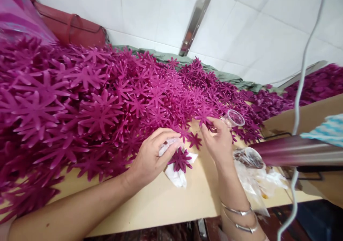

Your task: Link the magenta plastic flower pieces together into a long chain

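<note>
My left hand (pixel 157 155) curls around a small whitish, see-through plastic piece (pixel 166 144); its exact kind I cannot make out. Just below its fingertips, a dark magenta star-shaped flower piece (pixel 180 160) lies over a crumpled white tissue (pixel 177 178). My right hand (pixel 218 137), with two bangles at the wrist, pinches the edge of another magenta flower piece (pixel 203 115) between thumb and fingers. Between the hands a loose flower piece (pixel 194 141) rests on the table. Right behind the right hand's knuckles is a clear plastic cup (pixel 235 118).
A large heap of magenta flower pieces (pixel 107 101) covers the table's (pixel 198 194) far side. Plastic bags (pixel 252 180) lie at the right. A white cable (pixel 300 87) hangs down there. A red handbag (pixel 69 24) stands at the back left against the tiled wall (pixel 150 12).
</note>
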A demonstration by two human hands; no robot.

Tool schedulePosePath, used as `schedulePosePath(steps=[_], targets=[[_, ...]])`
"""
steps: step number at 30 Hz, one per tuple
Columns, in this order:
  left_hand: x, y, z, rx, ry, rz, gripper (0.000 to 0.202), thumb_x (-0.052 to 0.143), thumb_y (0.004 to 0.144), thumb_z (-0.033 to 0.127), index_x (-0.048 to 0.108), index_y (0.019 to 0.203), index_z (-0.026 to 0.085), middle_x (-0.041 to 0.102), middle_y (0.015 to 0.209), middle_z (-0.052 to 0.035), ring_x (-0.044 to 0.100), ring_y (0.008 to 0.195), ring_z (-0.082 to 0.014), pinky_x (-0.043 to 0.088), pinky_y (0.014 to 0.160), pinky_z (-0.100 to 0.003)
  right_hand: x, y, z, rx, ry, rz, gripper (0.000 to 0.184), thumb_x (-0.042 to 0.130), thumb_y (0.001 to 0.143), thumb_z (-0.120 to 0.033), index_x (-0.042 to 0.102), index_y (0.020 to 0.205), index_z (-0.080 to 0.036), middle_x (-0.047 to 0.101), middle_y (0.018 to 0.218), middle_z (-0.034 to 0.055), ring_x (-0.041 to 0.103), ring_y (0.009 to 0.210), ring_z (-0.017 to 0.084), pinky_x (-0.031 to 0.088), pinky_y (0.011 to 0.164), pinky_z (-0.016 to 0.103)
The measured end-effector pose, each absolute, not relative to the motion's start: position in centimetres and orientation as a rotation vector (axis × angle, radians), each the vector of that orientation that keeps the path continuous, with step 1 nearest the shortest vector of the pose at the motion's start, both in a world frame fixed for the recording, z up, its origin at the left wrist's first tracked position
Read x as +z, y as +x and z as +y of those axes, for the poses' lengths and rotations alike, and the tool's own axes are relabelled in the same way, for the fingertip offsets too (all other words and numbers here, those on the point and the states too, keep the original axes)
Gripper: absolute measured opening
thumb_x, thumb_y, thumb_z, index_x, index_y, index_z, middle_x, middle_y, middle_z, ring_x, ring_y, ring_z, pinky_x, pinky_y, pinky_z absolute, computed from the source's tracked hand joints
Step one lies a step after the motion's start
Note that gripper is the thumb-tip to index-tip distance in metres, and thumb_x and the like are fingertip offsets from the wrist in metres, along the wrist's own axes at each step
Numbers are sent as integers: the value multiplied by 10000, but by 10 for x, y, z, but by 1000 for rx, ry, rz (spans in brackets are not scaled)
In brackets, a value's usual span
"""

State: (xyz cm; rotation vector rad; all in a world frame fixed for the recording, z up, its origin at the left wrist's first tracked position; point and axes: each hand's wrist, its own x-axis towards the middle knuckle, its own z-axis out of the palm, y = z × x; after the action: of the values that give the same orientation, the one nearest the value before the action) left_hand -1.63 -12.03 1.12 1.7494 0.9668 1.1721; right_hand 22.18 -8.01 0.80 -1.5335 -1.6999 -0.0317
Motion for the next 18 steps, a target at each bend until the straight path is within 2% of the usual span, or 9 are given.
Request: schedulePosePath(steps=[2,4,7,11,14,18], targets=[[10,-16,-118,1228,1542,962,289,582,993,347,664,1231,205,702,1196,-98,657,1117,-216,486,1017,-331,10,211,-83,194,-1338,-1756,239,645,908,-299,708,1111,-189,748,1046,90,677,938,219,530,853,383],[7,-16,-115,1231,1330,908,350,599,986,377,618,1288,202,704,1188,-88,667,1065,-201,504,958,-303,14,197,-87,292,-1169,-1888,213,657,923,-260,720,1121,-212,754,1070,75,684,994,209,531,891,376],[1,-16,-110,1227,1201,854,255,658,950,371,654,1113,174,698,1004,-41,636,894,-151,503,846,-257,19,178,-94,225,-1043,-2086,235,650,949,-215,714,1174,-231,760,985,53,673,928,201,524,869,378],[-3,-15,-104,1256,1131,821,180,658,944,333,640,944,154,648,854,-1,578,779,-110,482,763,-223,24,172,-99,153,-1021,-2226,269,602,993,-252,688,1246,-219,765,987,73,678,895,216,521,827,388],[-1,-15,-104,1229,1111,827,173,666,935,325,628,922,157,617,791,20,544,707,-89,464,700,-201,24,177,-99,104,-1039,-2165,217,560,1013,-233,714,1166,-222,778,961,65,695,864,206,517,820,380],[4,-15,-105,1190,1129,871,183,638,952,340,620,896,166,581,734,38,495,614,-69,440,610,-180,17,189,-93,-24,-1278,-1912,202,555,1008,-272,739,949,-212,771,890,68,697,821,217,514,789,375]])
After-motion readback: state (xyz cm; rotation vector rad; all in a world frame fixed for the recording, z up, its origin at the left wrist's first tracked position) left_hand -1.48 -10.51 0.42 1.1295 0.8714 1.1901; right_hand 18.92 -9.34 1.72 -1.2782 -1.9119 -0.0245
